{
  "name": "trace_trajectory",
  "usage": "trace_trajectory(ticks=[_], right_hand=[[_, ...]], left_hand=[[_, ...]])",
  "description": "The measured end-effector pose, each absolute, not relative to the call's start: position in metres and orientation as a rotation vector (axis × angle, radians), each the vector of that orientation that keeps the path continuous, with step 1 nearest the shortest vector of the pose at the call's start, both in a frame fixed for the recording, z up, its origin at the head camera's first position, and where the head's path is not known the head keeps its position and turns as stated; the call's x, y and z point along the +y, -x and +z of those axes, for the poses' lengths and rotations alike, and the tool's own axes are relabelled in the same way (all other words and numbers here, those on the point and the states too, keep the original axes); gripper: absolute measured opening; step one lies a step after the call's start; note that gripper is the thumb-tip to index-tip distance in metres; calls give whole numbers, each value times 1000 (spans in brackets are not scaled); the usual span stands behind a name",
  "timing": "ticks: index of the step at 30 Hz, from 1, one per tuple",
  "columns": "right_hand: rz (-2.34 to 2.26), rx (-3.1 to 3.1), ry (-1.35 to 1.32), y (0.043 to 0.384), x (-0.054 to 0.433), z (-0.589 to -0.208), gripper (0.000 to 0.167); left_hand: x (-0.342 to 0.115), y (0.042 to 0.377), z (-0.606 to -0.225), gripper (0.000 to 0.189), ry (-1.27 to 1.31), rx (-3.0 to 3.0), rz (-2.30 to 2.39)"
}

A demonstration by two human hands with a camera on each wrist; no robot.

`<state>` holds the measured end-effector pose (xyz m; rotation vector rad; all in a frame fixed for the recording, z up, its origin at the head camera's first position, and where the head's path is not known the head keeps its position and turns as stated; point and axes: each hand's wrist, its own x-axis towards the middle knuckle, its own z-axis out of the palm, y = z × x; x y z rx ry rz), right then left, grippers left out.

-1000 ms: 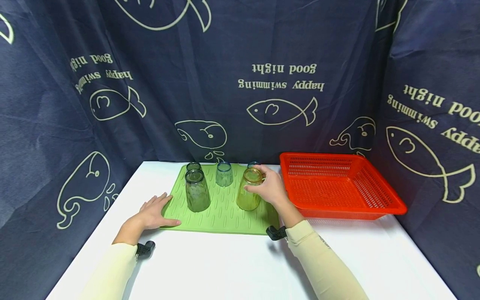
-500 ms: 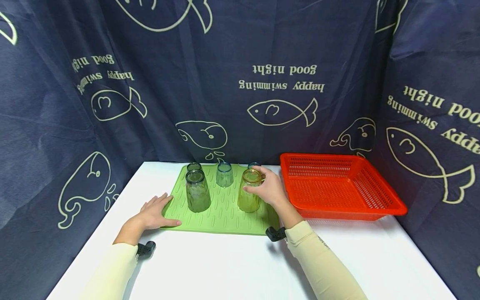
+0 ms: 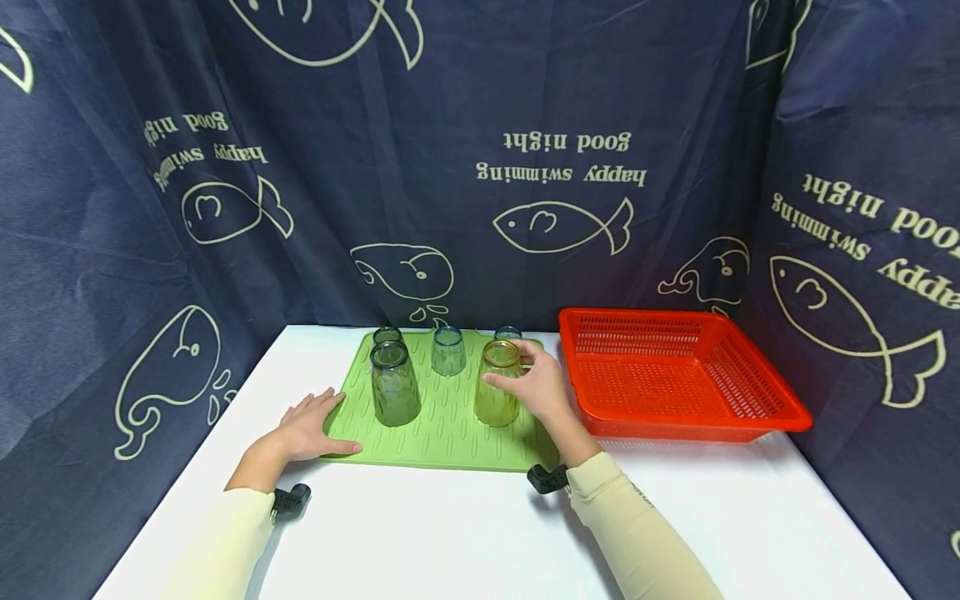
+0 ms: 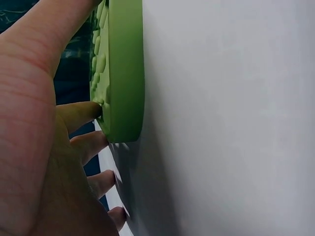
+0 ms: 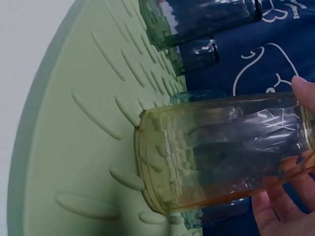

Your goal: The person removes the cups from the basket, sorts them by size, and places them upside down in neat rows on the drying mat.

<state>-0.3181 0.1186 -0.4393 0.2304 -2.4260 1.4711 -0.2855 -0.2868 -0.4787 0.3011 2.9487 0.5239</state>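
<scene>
On a green ridged mat [image 3: 450,442] stands a yellow glass tumbler [image 3: 497,404], its wide end down on the mat. My right hand [image 3: 543,387] holds it near the top, thumb at the front and fingers behind. In the right wrist view, fingers show through the upper part of the yellow tumbler [image 5: 197,152]. My left hand [image 3: 303,427] lies spread at the mat's front left corner. The left wrist view has its index fingertip on the edge of the mat [image 4: 125,73] and the other fingertips on the white table beyond.
A tall grey-green tumbler [image 3: 395,387] stands on the mat's left part. Behind are a small dark glass [image 3: 387,335], a blue-rimmed glass [image 3: 448,354] and another small blue glass [image 3: 508,332]. A red perforated basket [image 3: 675,375] sits right of the mat. Dark fish-print cloth [image 3: 450,125] hangs around the table.
My right hand has shifted slightly, its fingers now lower behind the tumbler's top. The yellow tumbler stays upright on the mat. My left hand keeps its place.
</scene>
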Motion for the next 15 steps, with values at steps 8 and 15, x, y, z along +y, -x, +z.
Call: trace_trajectory(ticks=[8, 15], right_hand=[[1466, -2381, -218, 317, 115, -443, 70], [1489, -2386, -203, 317, 114, -448, 72]], left_hand=[[-287, 285, -481, 118, -315, 2959, 528], [-288, 284, -482, 119, -307, 2964, 536]])
